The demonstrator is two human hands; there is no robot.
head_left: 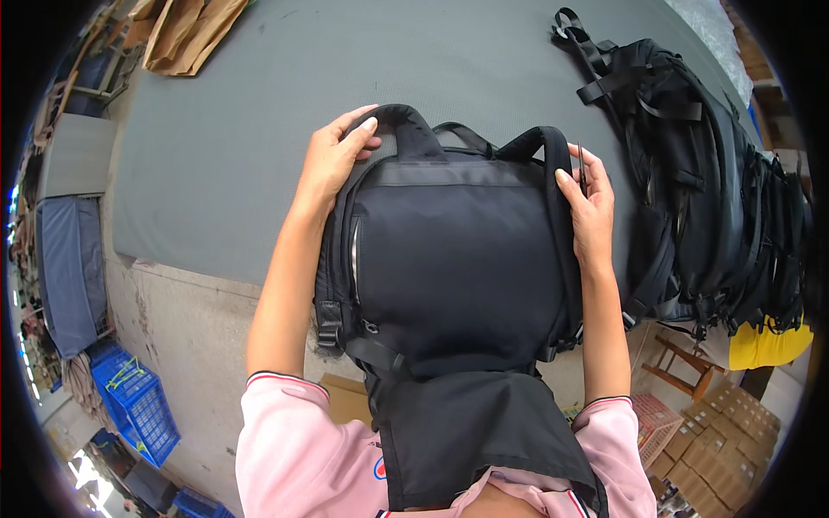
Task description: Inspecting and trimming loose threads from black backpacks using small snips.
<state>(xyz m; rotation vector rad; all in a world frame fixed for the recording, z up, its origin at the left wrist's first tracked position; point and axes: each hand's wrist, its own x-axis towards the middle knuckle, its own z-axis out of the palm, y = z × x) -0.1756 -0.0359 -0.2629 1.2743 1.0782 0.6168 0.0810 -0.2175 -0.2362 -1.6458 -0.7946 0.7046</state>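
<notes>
A black backpack [453,259] lies flat on the grey padded table [224,164], its bottom end hanging over the front edge toward me. My left hand [332,160] grips its upper left corner beside the carry handle [406,129]. My right hand [587,203] rests on the upper right side, fingers against the shoulder strap [553,151], and pinches a small thin dark tool [581,168] that I cannot identify. A side zip on the left runs partly open.
A row of several more black backpacks [708,198] lies stacked along the table's right side. Brown cardboard pieces [186,30] sit at the far left corner. Blue crates [138,406] stand on the floor at left, cardboard boxes [717,449] and a wooden stool [673,363] at right.
</notes>
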